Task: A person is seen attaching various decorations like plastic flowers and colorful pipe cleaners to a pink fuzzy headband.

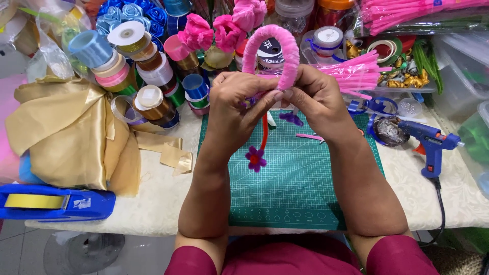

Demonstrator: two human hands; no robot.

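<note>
1. The pink fuzzy arch (277, 46), a hoop wrapped in pink chenille stems, stands upright above the middle of the green cutting mat (300, 188), lifted clear of it.
2. The left hand (237, 104) is clenched on the arch's left foot, fingers curled in, thumb reaching across to the right.
3. The right hand (316, 102) pinches the right foot of the arch, fingertips meeting the left thumb just under the curve.
4. Below the left hand dangles a red stem (264, 133) ending in a purple chenille flower (255, 158), which hangs just over the mat. A second purple bit (291, 118) peeks out under the right hand; what it is fixed to, I cannot tell.
5. Progress, as I judge it: the arch looks fully covered in pink along the stretch that shows, one flower is already made, and the work now sits at the base, where the hands hide the join.
6. On the mat, just right of the hands, lies a short pink stem piece (309, 136).
7. Far right, a bundle of loose pink stems (356, 74) waits; near it on the table (153, 203) lies a blue glue gun (428, 140).
8. Far left, stacked ribbon spools (147, 76); beside them a heap of gold satin cloth (71, 132), and at the near left a blue tape dispenser (56, 202).
</note>
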